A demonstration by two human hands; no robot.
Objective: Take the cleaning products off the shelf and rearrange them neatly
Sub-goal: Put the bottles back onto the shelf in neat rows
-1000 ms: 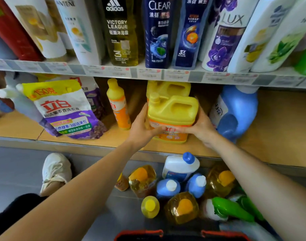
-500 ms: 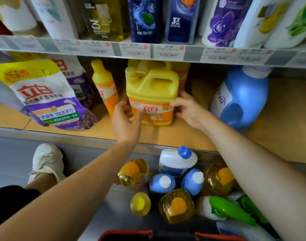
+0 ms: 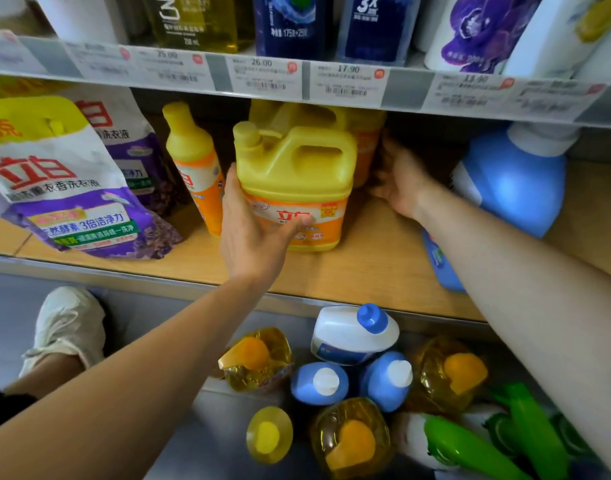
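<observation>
A yellow jug with an orange label stands upright on the wooden shelf. My left hand grips its lower left corner, thumb across the label. A second yellow jug stands right behind it, mostly hidden. My right hand reaches deeper into the shelf beside that rear jug with fingers spread; whether it touches the jug is unclear. A tall yellow and orange bottle stands just left of the front jug.
Purple and white detergent pouches lean at the shelf's left. A big blue bottle leans at the right. The upper shelf edge with price tags hangs low. Several bottles lie on the floor below, near a white shoe.
The front jug, held in both hands a second ago, now stands on the shelf. My right hand let go and moved back to the rear jug. My left hand closed on the front jug again.
</observation>
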